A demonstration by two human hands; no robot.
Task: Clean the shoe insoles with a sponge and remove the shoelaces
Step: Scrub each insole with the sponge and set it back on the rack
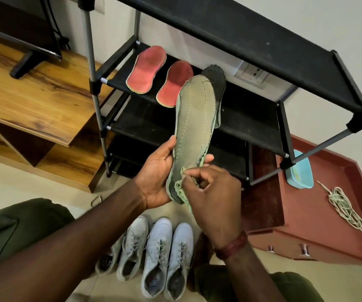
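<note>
My left hand [156, 171] grips a worn olive-green insole [195, 127] by its heel end and holds it upright in front of the shoe rack. My right hand [210, 192] pinches a frayed pale-green strip at the insole's heel. Two red insoles [146, 69] [174, 83] lie on the rack's second shelf, and a dark insole [216, 77] shows partly behind the green one. Several pale sneakers [158, 253] with laces in them stand on the floor below my hands. A heap of loose shoelaces [345, 209] lies on the red-brown cabinet. No sponge is visible.
The black fabric shoe rack [263, 51] stands against the wall. A light-blue tub [300, 173] sits on the red-brown cabinet [319, 232] at the right. A wooden TV unit [34, 94] with a screen's foot is on the left. My knees in green trousers frame the shoes.
</note>
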